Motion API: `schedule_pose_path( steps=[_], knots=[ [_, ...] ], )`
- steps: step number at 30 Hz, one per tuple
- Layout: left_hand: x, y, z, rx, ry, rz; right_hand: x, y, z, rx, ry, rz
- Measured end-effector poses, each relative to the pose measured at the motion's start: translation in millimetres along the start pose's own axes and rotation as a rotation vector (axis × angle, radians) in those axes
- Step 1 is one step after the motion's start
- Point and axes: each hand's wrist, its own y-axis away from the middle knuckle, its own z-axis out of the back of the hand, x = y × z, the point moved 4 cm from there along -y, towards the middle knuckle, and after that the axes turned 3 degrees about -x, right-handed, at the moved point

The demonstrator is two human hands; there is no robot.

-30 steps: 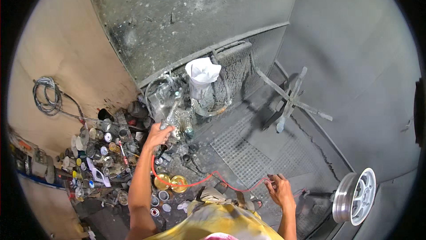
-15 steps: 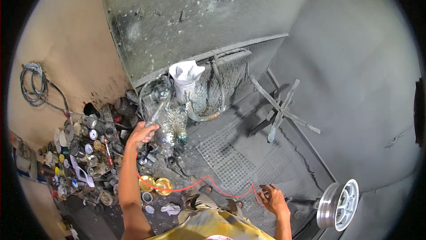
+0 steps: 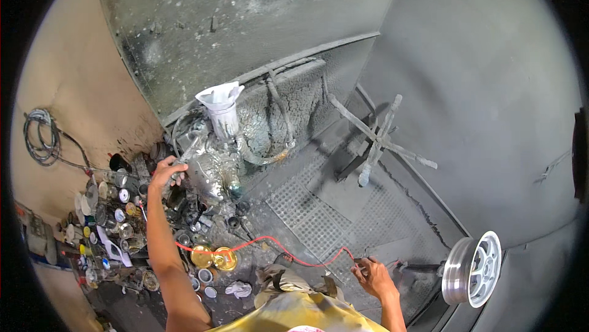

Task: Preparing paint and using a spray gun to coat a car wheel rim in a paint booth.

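Note:
My left hand (image 3: pixel 170 173) is closed round the grey handle of a paint-spattered spray gun (image 3: pixel 191 146), at the near left of a silver-crusted stand (image 3: pixel 211 171); where the gun ends and the stand begins is hard to see. A white paper-lined cup (image 3: pixel 222 111) stands upright just beyond. From behind my left forearm a thin red hose (image 3: pixel 270 238) curves rightward across the floor to my right hand (image 3: pixel 375 275). There my bent fingers pinch the hose near the thumb.
Two gold lids (image 3: pixel 225 259) and crumpled white tissue (image 3: pixel 238 289) lie near my feet. Many paint cans (image 3: pixel 126 231) crowd the left. A silver wheel rim (image 3: pixel 471 269) is mounted at right; a grey cross-armed stand (image 3: pixel 375 142) stands beyond the perforated mat (image 3: pixel 307 209). A coiled hose (image 3: pixel 43 137) hangs on the wall.
My view has turned, so the booth shifts left. My left hand stays at the gun handle. The red hose hangs in a smoother curve, and my right fingers have closed in on it.

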Motion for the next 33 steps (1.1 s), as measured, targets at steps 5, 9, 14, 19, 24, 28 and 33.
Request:
schedule_pose_path(
  steps=[5, 9, 14, 19, 24, 28, 33],
  knots=[
    [-21, 18, -13, -0.213, -0.216, -0.123, -39, 21, 11, 0.025, -0.06, -0.018],
    [0, -6, -17, -0.339, -0.431, -0.285, -91, 38, 11, -0.041, 0.022, -0.041],
    [51, -19, 50, -0.513, -0.625, -0.403, -134, 65, 12, -0.096, -0.135, -0.062],
    [33, 10, -85, -0.977, -0.944, -0.524, -203, 115, -11, -0.088, -0.215, -0.248],
    [82, 72, -266, -0.714, -0.842, -0.857, -262, 159, -16, -0.128, -0.288, -0.325],
    [191, 135, -447, 0.148, -0.751, -0.609, -309, 200, -5, -0.25, -0.31, -0.417],
    [207, 246, -662, 0.665, -0.747, -0.486, -364, 269, 2, -0.48, -0.434, -0.692]
  ],
)
